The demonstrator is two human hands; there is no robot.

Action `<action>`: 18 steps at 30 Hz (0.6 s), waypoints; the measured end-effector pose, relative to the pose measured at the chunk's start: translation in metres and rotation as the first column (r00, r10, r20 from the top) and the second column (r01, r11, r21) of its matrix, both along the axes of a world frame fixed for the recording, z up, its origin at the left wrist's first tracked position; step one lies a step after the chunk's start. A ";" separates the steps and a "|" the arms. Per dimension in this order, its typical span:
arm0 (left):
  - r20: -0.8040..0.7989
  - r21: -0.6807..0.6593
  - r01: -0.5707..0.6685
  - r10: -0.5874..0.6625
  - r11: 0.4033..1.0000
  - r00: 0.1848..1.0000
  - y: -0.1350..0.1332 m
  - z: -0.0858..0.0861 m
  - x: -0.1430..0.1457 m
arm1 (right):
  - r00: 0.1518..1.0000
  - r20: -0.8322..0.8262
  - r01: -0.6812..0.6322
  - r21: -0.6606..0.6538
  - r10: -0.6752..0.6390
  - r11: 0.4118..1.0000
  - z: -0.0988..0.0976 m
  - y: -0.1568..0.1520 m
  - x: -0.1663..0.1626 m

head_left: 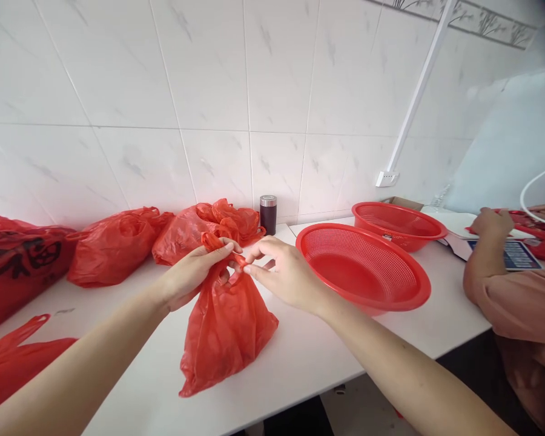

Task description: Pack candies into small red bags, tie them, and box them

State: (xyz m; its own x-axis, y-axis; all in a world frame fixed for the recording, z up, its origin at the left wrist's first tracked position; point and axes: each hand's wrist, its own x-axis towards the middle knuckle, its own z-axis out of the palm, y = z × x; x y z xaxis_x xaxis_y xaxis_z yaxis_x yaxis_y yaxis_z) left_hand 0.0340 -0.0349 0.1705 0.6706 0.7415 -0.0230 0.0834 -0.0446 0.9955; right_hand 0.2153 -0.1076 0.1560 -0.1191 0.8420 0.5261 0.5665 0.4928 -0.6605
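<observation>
A filled red plastic bag point(229, 339) rests on the white table, its neck gathered at the top. My left hand point(200, 266) is closed around that neck, with a loop of the bag standing up above the fingers. My right hand point(284, 269) pinches a twisted end of a bag handle between thumb and fingers, just right of the left hand. Part of the neck is hidden behind the fingers. What is inside the bag cannot be made out.
Other red bags point(118, 245) line the wall, one with black lettering. A dark tumbler point(268, 215) stands behind my hands. Two red baskets point(363, 266) are to the right. At far right, another person's hand point(493, 224) is near a white scale-like device. The table's front edge point(300, 396) is close.
</observation>
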 end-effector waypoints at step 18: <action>-0.285 0.838 0.016 0.413 0.546 0.865 -0.011 -0.023 0.008 | 0.876 -0.464 -0.253 -0.208 0.132 0.945 -0.043 0.033 -0.005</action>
State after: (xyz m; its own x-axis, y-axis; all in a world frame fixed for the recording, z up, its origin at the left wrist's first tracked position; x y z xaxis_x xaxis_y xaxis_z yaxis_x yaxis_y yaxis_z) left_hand 0.0424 -0.0457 0.1476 0.5803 0.6982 0.4192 0.5708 -0.7158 0.4022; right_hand 0.2101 -0.0747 0.1130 -0.1013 0.9375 0.3328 0.0997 0.3424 -0.9342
